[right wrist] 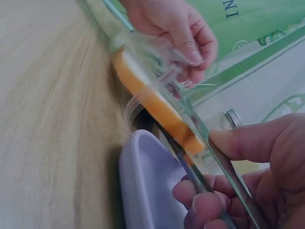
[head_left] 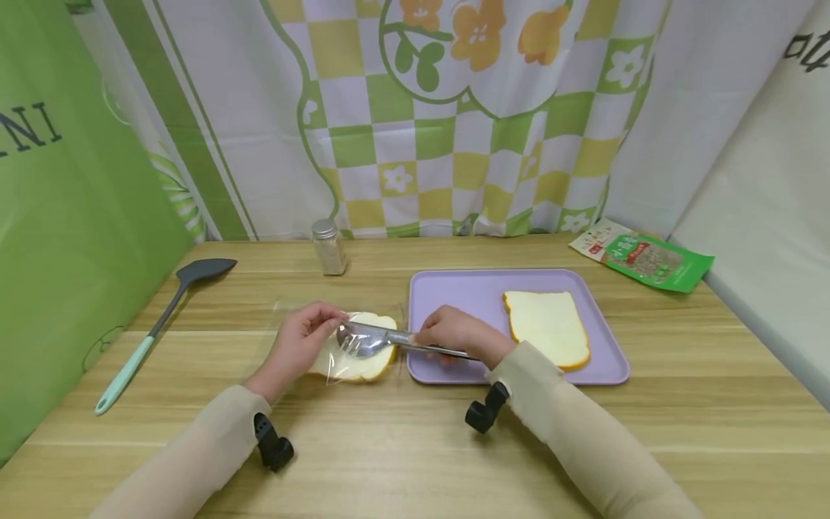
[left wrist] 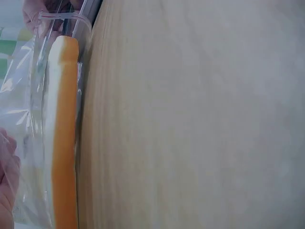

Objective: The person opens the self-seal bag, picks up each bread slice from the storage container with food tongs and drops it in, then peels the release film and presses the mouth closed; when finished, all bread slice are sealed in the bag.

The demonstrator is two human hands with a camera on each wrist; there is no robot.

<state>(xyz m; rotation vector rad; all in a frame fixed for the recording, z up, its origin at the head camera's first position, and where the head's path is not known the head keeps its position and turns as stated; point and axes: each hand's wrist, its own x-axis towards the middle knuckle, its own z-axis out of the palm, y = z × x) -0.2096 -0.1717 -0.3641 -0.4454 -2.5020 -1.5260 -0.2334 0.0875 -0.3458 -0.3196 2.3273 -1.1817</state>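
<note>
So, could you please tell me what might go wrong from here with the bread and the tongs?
The bread slice sits between the arms of the metal tongs, so too firm a squeeze from the right hand could dent it, and too loose a one might drop it. The clear plastic bag surrounds part of the slice and could snag on the tongs. If the left hand loses its pinch on the bag, the mouth might sag.
</note>
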